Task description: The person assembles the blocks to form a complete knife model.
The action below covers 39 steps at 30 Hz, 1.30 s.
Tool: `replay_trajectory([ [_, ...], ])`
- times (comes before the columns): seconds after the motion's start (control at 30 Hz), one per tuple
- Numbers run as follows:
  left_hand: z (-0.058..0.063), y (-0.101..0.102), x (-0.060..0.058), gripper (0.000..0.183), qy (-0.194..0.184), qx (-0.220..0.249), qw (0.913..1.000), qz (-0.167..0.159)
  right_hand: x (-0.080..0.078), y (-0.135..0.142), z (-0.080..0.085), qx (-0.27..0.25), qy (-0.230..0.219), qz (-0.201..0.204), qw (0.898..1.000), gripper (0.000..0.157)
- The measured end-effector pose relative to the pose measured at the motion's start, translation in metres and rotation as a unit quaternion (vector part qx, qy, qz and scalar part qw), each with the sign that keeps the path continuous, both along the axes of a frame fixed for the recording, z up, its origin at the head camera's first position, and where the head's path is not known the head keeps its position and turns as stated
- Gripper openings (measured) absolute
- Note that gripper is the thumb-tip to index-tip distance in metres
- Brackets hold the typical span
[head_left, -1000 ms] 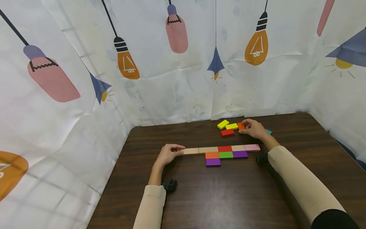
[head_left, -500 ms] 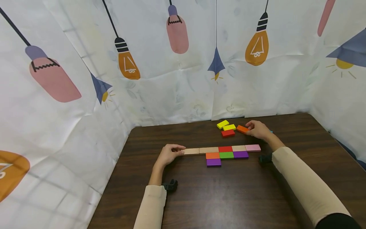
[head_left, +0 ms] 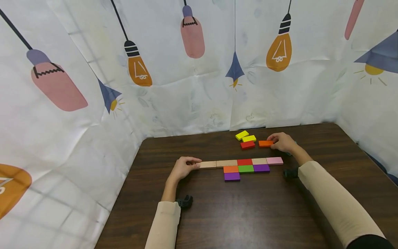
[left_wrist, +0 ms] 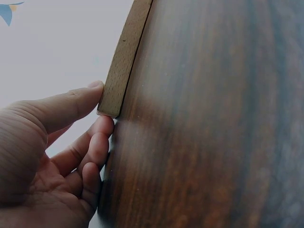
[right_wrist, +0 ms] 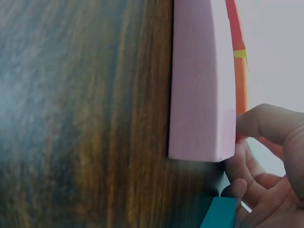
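Observation:
At the left end of a row of blocks, my left hand [head_left: 181,169] holds the end of a plain wooden block [head_left: 207,165] between thumb and fingertips. The left wrist view shows the thumb [left_wrist: 83,99] on the block's side and a finger curled at its end. Farther back on the right, my right hand [head_left: 282,142] pinches the right end of an orange block [head_left: 265,143]. Partly hidden by that hand is a teal block [right_wrist: 221,213]. A pink block [right_wrist: 202,95], the row's right end, covers much of the orange block in the right wrist view.
Red [head_left: 244,162], plain and pink blocks [head_left: 275,160] continue the row. Against its near side lie orange, green [head_left: 246,168] and purple blocks, with another purple block [head_left: 231,176] nearer. Two yellow blocks [head_left: 249,138] and a red block [head_left: 247,145] lie behind on the brown table [head_left: 248,214].
My right hand has drawn the orange block a little to the right, away from the yellow blocks, and turned it roughly parallel to the row. The left hand has stayed in place.

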State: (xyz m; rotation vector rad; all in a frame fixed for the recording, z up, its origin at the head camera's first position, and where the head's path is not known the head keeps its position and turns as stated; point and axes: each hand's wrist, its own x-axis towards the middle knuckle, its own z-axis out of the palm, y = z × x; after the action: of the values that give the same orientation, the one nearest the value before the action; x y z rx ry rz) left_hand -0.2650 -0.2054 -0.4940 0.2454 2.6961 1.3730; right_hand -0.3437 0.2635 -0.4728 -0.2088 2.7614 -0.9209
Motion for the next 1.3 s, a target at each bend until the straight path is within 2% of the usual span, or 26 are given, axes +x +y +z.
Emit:
replay_trajectory([
  [0.37,0.001,0.0,0.0,0.018,-0.005,0.001,1.0,-0.004,0.001,0.001,-0.001,0.009,0.01,0.019,1.0,0.037],
  [0.63,0.0,0.0,-0.001,0.018,-0.005,0.0,1.0,-0.002,0.008,-0.002,0.005,-0.008,0.063,0.02,0.998,0.036],
  [0.77,0.0,0.0,0.0,0.018,-0.008,-0.004,1.0,0.001,0.021,-0.005,0.011,-0.016,0.091,0.033,0.995,0.034],
  [1.03,0.0,0.0,0.001,0.017,-0.01,-0.008,0.9999,0.01,0.057,-0.013,0.018,-0.045,0.111,0.057,0.991,0.03],
  [1.3,-0.001,0.001,-0.001,0.017,-0.008,-0.002,0.9999,0.008,0.083,-0.02,0.012,-0.06,0.116,0.079,0.988,0.03],
])
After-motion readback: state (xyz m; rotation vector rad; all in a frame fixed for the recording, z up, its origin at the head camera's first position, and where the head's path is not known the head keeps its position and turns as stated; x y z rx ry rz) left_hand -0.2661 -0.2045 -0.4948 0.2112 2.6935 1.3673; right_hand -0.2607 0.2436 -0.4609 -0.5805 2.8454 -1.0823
